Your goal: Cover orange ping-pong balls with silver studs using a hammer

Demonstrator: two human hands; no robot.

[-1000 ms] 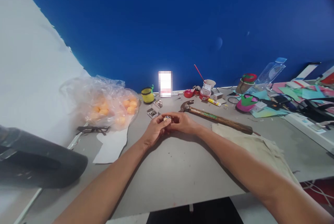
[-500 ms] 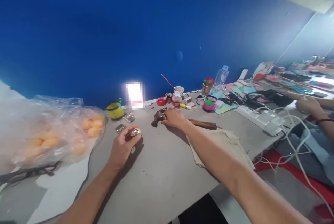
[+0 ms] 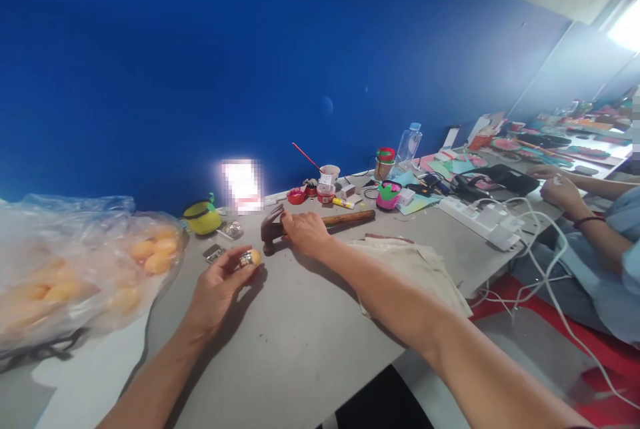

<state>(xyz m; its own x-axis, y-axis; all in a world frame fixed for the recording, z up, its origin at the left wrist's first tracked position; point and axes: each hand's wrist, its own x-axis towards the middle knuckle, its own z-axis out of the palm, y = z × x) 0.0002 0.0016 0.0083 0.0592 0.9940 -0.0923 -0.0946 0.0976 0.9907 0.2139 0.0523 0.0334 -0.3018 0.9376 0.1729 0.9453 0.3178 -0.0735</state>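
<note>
Between the thumb and fingers of my left hand (image 3: 220, 285) is a small pale-orange ball (image 3: 255, 258) with a shiny silver, bumpy part on its left side. My right hand (image 3: 303, 232) is closed round a claw hammer (image 3: 350, 218), close behind its rusty head. The hammer's head lies just beyond the ball, apart from it, and the wooden handle points right. A small silvery piece (image 3: 233, 230) and a dark metal-looking piece (image 3: 214, 253) lie on the table past my left hand.
A clear plastic bag (image 3: 95, 282) of orange balls fills the left. A yellow pouch-like holder (image 3: 202, 217), paper cups (image 3: 330, 173) and a glue stick (image 3: 343, 203) line the blue wall. Right are a folded cloth (image 3: 410, 269), a white power strip (image 3: 480, 223) and another person's hands (image 3: 563, 192).
My right hand has drawn the hammer left, nearer the ball, and its handle end has swung away from me. The ball has turned in my left hand, and the view has shifted right.
</note>
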